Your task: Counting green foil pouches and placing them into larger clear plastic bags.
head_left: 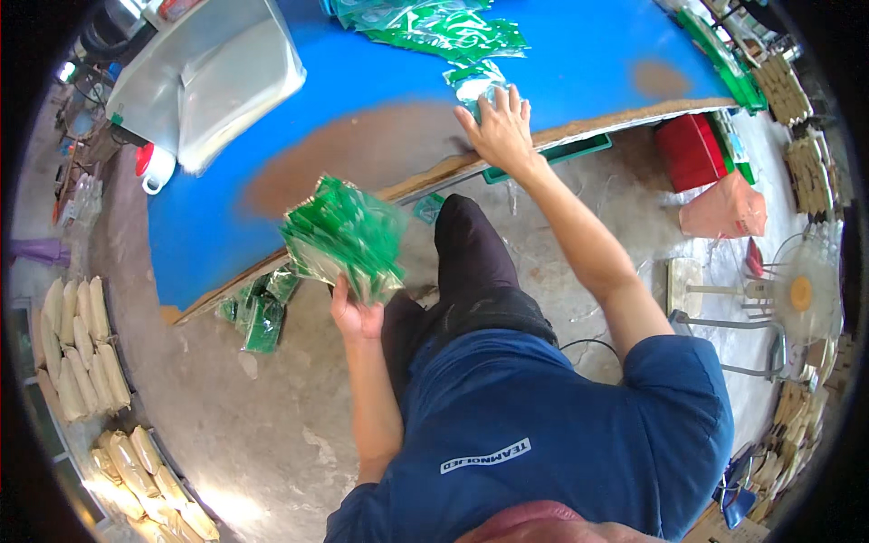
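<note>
My left hand (356, 315) is closed round the lower end of a thick bundle of green and clear plastic packets (348, 237). The bundle is held off the table's near edge, above the floor. My right hand (502, 129) reaches over the near edge of the blue table, fingers stretched and spread. Its fingertips lie at a single green and clear packet (476, 81); whether they press on it I cannot tell. Just beyond, a loose heap of similar packets (444, 32) spreads across the tabletop.
The blue table (579, 54) has brown worn patches. On its left stand a clear plastic bin (237, 95) and a white mug with a red lid (158, 169). Green packets (263, 321) lie below the edge. A red crate (691, 152) and a fan (800, 294) are at right.
</note>
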Available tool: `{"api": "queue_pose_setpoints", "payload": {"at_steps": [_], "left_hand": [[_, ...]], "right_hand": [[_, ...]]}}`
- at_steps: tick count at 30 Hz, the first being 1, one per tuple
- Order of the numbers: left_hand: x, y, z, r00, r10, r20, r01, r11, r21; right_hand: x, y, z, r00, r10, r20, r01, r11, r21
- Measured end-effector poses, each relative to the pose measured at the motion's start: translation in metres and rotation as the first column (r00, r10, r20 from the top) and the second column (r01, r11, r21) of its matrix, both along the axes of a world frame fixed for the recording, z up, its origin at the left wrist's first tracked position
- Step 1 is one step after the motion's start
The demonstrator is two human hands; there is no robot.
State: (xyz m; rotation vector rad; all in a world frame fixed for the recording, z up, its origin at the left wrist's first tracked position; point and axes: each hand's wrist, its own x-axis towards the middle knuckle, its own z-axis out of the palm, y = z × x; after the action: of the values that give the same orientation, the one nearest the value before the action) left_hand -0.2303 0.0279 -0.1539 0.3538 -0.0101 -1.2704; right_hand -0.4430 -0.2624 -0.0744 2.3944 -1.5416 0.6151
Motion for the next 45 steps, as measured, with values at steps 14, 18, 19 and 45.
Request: {"api": "queue_pose_setpoints", "payload": {"at_steps": [14,18,19,45], "left_hand": [[-0.020,-0.021,0.028,0.998,0.006,0.056,-0.017,0.980,0.199],[-0.008,-0.032,0.049,0.938,0.134,0.321,-0.191,0.969,0.155],[0.006,-0.038,0.065,0.858,0.116,0.501,-0.195,0.975,0.108],[0.093,-0.144,0.113,0.187,-0.002,0.982,-0.038,0.999,0.009]], "right_hand": [[0.102,0.112,0.049,0.743,0.321,0.587,-0.656,0.521,0.546],[0.097,0.106,0.052,0.486,0.469,0.737,-0.854,0.434,0.287],[0.102,0.096,0.059,0.402,0.490,0.773,-0.876,0.452,0.169],[0.131,0.018,0.023,0.454,0.383,0.804,-0.872,0.377,0.313]]}}
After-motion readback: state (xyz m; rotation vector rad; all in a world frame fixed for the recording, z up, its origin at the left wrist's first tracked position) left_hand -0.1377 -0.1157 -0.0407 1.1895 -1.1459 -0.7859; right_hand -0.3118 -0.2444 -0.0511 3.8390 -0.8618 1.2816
